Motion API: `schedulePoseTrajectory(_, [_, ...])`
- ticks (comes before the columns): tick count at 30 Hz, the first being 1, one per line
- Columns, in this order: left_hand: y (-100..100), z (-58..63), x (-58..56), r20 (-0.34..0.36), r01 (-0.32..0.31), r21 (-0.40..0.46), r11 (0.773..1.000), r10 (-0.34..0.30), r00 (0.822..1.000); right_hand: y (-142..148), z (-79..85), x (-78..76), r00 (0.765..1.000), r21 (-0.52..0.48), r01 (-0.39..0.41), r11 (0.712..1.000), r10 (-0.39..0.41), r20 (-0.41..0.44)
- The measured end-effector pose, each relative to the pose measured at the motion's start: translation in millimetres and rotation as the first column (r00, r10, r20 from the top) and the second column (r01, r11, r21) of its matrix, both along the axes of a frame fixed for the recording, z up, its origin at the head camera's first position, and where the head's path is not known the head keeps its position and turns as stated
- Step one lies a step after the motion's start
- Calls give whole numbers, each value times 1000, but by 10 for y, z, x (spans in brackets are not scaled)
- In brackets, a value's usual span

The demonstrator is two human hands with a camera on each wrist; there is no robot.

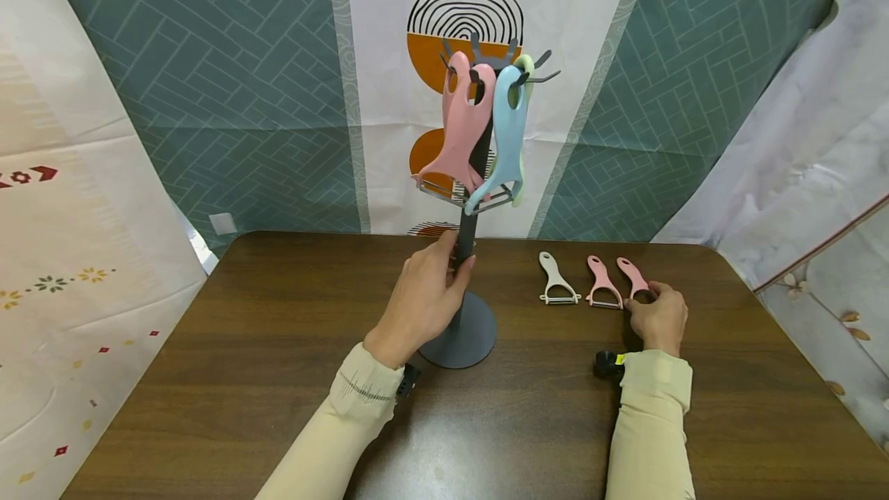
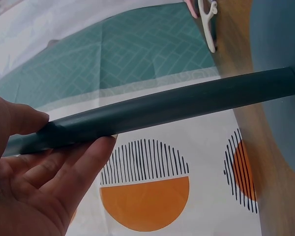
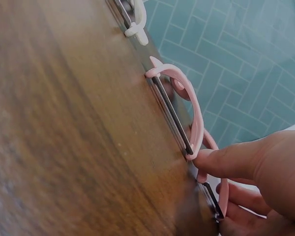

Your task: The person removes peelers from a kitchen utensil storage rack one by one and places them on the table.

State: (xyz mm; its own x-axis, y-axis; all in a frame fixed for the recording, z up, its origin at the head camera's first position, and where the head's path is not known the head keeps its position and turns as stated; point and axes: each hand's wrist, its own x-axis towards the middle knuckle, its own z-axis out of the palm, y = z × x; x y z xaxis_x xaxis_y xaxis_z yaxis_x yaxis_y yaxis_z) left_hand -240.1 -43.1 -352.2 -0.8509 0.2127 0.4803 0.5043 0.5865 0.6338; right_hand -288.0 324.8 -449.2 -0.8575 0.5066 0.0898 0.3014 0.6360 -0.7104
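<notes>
My left hand [image 1: 417,295] grips the post [image 2: 187,104] of a dark grey stand, thumb on one side and fingers on the other. The stand's round base [image 1: 475,330] rests on the table. From its top hooks hang pink peelers [image 1: 464,133], a light blue peeler [image 1: 510,122] and a green one [image 1: 527,62] mostly hidden behind it. At the right, my right hand [image 1: 661,319] pinches the head of a pink peeler [image 1: 630,271] that lies on the table. Just left of it lie another pink peeler [image 1: 599,273] and a white peeler [image 1: 552,266].
The brown wooden table [image 1: 292,315] has its far edge close behind the stand. A patterned green and white cloth [image 1: 264,99] hangs behind it, with pale curtains at both sides. Empty hooks [image 1: 545,60] stick out from the stand's top.
</notes>
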Motion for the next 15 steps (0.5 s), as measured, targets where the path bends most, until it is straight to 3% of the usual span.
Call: schedulePoseTrajectory(15, [-6, 24, 3, 24, 28, 27, 999, -29, 999, 4, 35, 30, 1000, -39, 17, 999, -18, -22])
